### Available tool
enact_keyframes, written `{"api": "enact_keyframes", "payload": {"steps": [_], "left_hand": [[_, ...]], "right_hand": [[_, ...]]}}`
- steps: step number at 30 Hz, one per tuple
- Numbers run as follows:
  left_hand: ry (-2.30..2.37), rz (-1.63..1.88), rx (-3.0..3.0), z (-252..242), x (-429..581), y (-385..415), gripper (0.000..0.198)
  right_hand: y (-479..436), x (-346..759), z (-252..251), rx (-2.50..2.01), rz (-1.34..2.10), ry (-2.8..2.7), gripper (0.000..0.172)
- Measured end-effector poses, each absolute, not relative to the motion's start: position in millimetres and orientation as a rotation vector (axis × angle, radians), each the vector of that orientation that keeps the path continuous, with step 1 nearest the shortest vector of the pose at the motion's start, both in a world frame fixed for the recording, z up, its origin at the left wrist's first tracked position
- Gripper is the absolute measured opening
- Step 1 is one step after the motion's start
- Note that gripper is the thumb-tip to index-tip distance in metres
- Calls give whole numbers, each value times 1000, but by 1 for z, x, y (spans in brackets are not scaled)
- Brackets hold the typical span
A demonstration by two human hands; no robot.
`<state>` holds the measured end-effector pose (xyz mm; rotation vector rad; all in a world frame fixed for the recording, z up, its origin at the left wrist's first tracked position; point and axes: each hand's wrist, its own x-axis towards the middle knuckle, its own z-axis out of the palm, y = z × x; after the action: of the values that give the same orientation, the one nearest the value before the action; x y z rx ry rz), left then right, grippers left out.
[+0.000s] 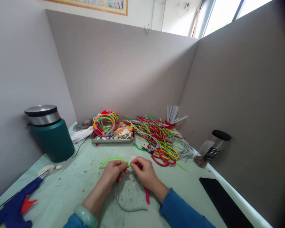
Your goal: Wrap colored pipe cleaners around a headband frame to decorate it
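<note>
A bright green pipe cleaner (pixel 114 158) is pinched between my two hands, its free end curving away to the left. My left hand (pixel 114 172) has thumb and fingers closed on it. Close beside, my right hand (pixel 143 171) grips the same pipe cleaner with its fingertips. From under my left hand a thin grey cord (pixel 125 209) loops down onto the table; whether that hand also holds it is hidden. A pink strip (pixel 147 196) lies below my right hand. Something whitish (pixel 132 157) lies just behind my fingertips.
Behind my hands stand a metal tray (pixel 114 141) of cutouts with colourful rings (pixel 106 124), a heap of pipe cleaners (pixel 154 129) and red-handled scissors (pixel 165 158). A teal bottle (pixel 52 139) and blue glue gun (pixel 19 199) are left; a clear jar (pixel 210 148) and black slab (pixel 223 199) are right.
</note>
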<state>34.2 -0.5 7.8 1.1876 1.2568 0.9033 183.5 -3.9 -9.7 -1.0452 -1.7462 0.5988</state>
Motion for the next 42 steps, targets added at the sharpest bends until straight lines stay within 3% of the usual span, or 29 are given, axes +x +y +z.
{"api": "enact_keyframes", "payload": {"steps": [9, 14, 19, 23, 28, 42], "left_hand": [[1159, 883, 1058, 5, 36, -1, 32], [1215, 837, 1166, -1, 39, 0, 36], [1276, 760, 1260, -1, 40, 0, 40], [1315, 722, 1316, -6, 40, 2, 41], [1334, 726, 1333, -10, 41, 2, 44], [1337, 705, 1353, -8, 40, 1, 46]], "right_hand": [[-3, 185, -10, -1082, 552, -1804, 13], [-16, 201, 10, -1225, 297, -1950, 18], [-63, 265, 22, -1697, -100, -1910, 28], [-113, 339, 8, -2286, -324, -1613, 47], [-149, 395, -11, -2629, -57, -1400, 65], [-137, 412, -6, -2518, 80, -1412, 54]]}}
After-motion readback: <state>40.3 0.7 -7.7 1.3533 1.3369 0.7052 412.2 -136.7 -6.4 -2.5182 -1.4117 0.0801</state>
